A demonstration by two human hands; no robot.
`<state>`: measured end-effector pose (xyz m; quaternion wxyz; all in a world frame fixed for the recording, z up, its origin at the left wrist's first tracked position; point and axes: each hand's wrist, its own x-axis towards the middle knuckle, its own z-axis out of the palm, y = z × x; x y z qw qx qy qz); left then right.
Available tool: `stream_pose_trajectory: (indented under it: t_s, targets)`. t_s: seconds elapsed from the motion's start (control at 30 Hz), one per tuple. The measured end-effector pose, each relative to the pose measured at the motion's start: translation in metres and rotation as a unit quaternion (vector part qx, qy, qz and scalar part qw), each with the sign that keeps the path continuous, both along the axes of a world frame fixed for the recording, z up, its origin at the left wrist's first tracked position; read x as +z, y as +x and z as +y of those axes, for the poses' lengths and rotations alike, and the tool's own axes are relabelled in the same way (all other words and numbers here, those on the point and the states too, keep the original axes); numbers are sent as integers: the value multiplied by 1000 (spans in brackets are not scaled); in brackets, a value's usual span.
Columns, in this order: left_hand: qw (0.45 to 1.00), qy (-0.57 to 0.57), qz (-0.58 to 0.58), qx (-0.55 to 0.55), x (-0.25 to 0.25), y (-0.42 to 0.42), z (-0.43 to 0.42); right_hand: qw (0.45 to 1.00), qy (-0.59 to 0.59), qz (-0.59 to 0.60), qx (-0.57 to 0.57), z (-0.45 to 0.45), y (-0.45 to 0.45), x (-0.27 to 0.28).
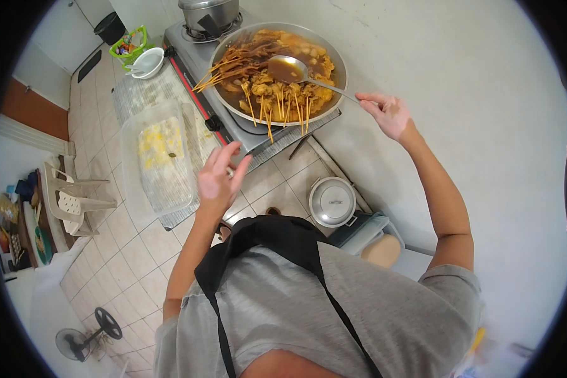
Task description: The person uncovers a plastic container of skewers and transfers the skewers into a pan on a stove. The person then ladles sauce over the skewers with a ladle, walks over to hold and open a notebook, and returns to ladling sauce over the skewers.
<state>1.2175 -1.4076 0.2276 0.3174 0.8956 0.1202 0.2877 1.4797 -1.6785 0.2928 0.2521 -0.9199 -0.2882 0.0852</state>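
A wide metal pan (pixel 341 60) stands on the gas stove (pixel 198 79), full of brown sauce and skewered food (pixel 268 88) with the sticks pointing out toward me and to the left. My right hand (pixel 389 114) is closed on the handle end of a large metal ladle (pixel 288 69). The ladle's bowl holds brown sauce and rests over the middle of the pan. My left hand (pixel 219 173) is held in the air with its fingers apart and nothing in them, between the stove's front edge and a clear plastic container (pixel 129 160) with yellowish residue inside.
Behind the pan sits a lidded pot (pixel 209 12) on another burner. A white bowl (pixel 148 63) and a green basket (pixel 129 44) are at the table's far left. On the floor below are a lidded metal pot (pixel 332 201), a plastic chair (pixel 75 195) and a fan (pixel 75 343). A wall (pixel 485 94) borders the right.
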Motion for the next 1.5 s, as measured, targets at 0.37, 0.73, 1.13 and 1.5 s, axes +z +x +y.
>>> stream_pose_trajectory:
  t_s: [0.37, 0.73, 1.13, 1.5]
  targets:
    - [983, 162, -70, -47, -6, 62, -11, 990, -20, -118, -76, 4, 30, -24]
    - [969, 214, -106, -58, -14, 63, -4, 998, -37, -39, -36, 8, 58, -55]
    - [969, 225, -89, -53, -15, 59, -1, 999, -22, -24, -37, 3, 57, -47]
    - [965, 233, -105, -61, -14, 66, -1, 1000, 3, -1, -8, 7, -3, 0]
